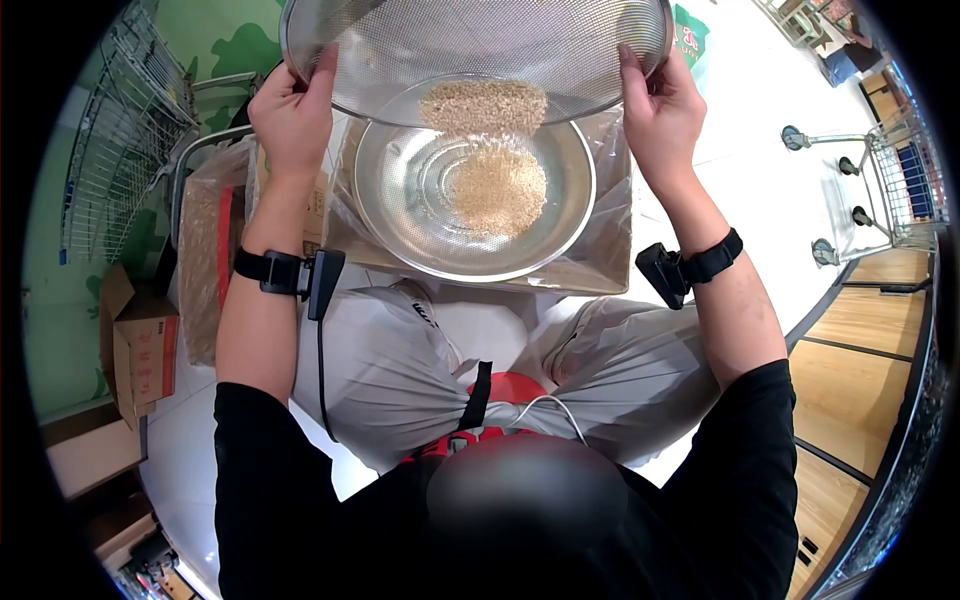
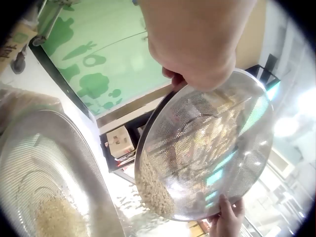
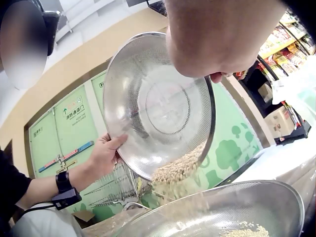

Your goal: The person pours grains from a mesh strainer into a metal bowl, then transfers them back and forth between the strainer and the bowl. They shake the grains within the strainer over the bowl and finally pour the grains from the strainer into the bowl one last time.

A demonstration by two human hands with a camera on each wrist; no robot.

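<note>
White shop floor (image 1: 770,100), green mural wall (image 1: 215,40), wire trolley (image 1: 900,160), hands (image 1: 293,118) (image 1: 660,120) clamped on tilted sieve (image 1: 480,40) above bowl (image 1: 400,200)

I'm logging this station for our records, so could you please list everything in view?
sieve: one, silver, tilted above the basin.
basin: one, silver, resting on the plastic bag.
grain: two heaps, tan, in sieve and basin.
plastic bag: one, clear, under the basin.
cardboard boxes: at least two, brown, floor at left.
wire rack: one, grey, far left.
left hand: one, gripping the sieve's left rim.
right hand: one, gripping the sieve's right rim.
</note>
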